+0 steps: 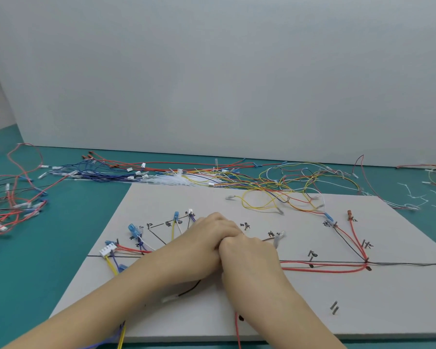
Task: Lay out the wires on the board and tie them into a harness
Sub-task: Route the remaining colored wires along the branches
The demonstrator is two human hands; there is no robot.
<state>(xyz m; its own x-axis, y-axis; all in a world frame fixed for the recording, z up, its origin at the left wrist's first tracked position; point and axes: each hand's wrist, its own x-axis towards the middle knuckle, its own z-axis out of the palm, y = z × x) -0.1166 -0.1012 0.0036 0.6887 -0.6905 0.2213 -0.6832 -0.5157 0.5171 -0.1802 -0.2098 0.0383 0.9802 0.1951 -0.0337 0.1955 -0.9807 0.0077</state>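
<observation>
Harness board, mid-layout: both hands working at the trunk line

The board is being worked at its centre, where the left hand and right hand are being pressed together, knuckles up, over the drawn trunk line; fingers are being curled under, and whatever is being pinched (a wire or a tie, presumably) is hidden, so the grip cannot be told. Risk noted: red wires already laid toward the right-hand junction could be dragged off their pins if the bundle is pulled while being cinched. The white connector at the left end could likewise be tugged askew. Spare wires are lying beyond the board's far edge.
</observation>
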